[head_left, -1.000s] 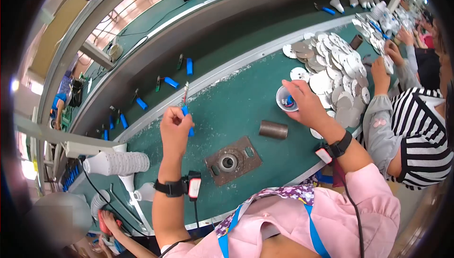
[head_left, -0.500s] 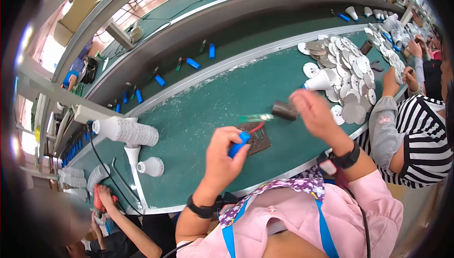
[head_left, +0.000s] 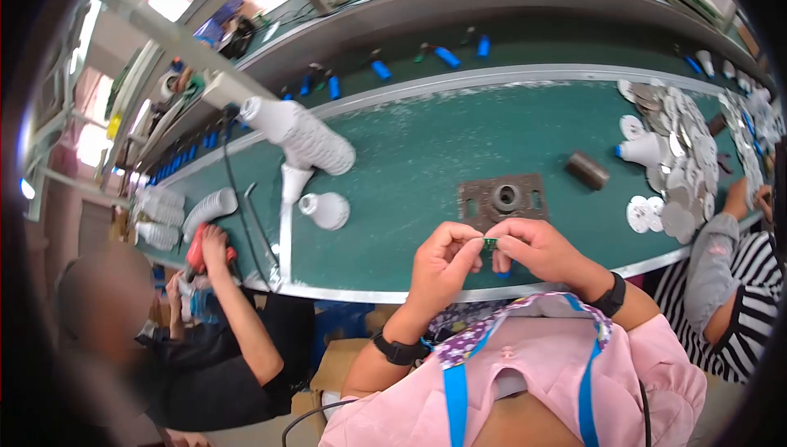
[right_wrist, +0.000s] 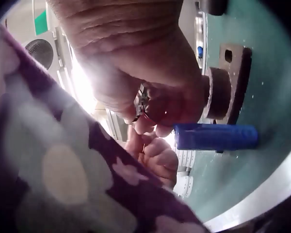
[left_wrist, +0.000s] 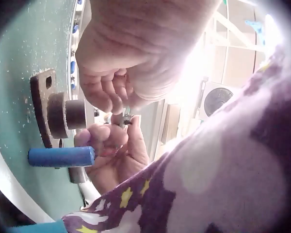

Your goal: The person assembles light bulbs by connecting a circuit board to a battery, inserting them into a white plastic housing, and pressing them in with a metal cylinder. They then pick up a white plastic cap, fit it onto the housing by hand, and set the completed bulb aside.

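A long green bench point(head_left: 410, 168) runs across the head view, with a metal fixture plate point(head_left: 502, 198) near its front edge, stacked white bulb housings point(head_left: 303, 140) to one side and a dark cylinder point(head_left: 588, 170) beside a heap of white discs point(head_left: 672, 152) on the other. Half a second ago the left hand point(head_left: 443, 271) held the blue cylinder point(head_left: 502, 272) over the plate alone, while the right hand point(head_left: 545, 254) was a raised blur near the dark cylinder; now both hands meet at the bench's near edge, in front of the plate.

The head view shows only a sliver of the small green board point(head_left: 489, 243) between the hands; the right wrist view shows it edge-on in the fingertips, with the blue cylinder just below the right hand's fingers; the left wrist view shows the plate's round socket behind both hands; whether the cylinder rests on the bench cannot be told.

Both wrists are bent inward, knuckles up; the thumb and forefinger of each hand are pinched on the board from opposite ends, and the other fingers are curled beneath.
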`<state>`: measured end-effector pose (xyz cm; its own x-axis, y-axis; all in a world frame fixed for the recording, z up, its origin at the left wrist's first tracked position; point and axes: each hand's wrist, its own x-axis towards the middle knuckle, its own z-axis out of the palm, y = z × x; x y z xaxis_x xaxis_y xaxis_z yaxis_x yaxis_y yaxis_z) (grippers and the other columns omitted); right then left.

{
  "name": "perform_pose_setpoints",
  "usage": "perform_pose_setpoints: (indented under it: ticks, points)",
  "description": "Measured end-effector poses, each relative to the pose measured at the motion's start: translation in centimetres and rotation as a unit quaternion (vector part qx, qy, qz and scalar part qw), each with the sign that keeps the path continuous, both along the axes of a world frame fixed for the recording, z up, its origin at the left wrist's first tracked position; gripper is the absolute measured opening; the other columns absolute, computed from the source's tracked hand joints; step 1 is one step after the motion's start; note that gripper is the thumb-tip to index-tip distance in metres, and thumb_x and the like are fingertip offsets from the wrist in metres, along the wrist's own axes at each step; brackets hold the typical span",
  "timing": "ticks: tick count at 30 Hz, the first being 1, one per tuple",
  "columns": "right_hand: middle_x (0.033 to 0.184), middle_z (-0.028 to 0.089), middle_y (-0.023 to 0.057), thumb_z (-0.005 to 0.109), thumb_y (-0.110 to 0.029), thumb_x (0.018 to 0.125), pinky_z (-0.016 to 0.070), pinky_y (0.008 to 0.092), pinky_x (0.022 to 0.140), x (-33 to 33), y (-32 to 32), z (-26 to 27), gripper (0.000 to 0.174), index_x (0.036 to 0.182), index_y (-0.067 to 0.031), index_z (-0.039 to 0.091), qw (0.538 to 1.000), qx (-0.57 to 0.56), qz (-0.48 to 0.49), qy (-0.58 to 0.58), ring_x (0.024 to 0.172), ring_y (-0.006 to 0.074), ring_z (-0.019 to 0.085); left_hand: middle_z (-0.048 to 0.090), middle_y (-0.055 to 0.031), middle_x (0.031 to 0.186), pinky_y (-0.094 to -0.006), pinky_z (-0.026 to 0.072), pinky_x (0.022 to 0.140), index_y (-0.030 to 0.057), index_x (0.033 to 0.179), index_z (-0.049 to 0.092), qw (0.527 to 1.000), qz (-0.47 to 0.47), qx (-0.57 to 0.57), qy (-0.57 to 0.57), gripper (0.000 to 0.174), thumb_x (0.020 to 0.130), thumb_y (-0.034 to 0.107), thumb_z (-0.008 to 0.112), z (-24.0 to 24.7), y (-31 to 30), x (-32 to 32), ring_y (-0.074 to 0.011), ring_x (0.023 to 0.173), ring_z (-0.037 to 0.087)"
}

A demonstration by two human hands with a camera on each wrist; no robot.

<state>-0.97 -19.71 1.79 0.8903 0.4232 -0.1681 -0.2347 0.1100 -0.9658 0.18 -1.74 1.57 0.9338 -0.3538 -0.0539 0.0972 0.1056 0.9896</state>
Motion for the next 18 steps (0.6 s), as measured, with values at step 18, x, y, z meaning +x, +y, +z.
perform_pose_setpoints:
  ticks: [18]
  points:
    - [0.071,0.054,-0.0013,0.054,-0.018,0.085,0.0433,0.0208,0.050,-0.4,-0.2,-1.2,0.022,0.097,-0.0005,0.062,0.991,-0.133,-0.032,0.004,0.058,0.0060,0.051,0.051,-0.0045,0.089,-0.0238,0.0433,0.058,0.0033,0.113,0.051,0.866,0.309,0.354,-0.172,0.040,0.079,0.019,0.064,-2.5,13.2,7.5,-0.0104,0.070,0.051]
